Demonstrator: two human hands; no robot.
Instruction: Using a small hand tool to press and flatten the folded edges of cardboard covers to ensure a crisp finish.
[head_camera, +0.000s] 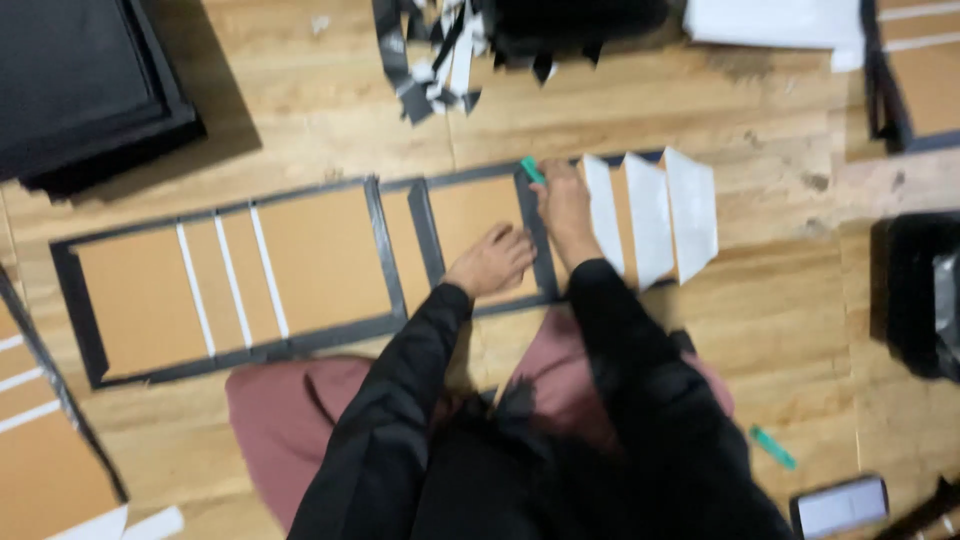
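A long brown cardboard panel (320, 255) with black tape borders and white strips lies flat on the wooden floor in front of me. My left hand (492, 262) presses down on its right section, fingers curled on the board. My right hand (563, 205) reaches along the black border strip and holds a small green tool (532, 169) at the panel's top edge. Just right of that hand, white paper flaps (655, 215) stand folded up from the panel's end. Black sleeves cover both my arms.
A black flat board (80, 85) lies at the top left. Scraps of black and white tape (435, 55) are piled at the top centre. More taped cardboard sits at the lower left (40, 450) and top right (925, 70). A green object (773, 447) and a phone (838, 506) lie lower right.
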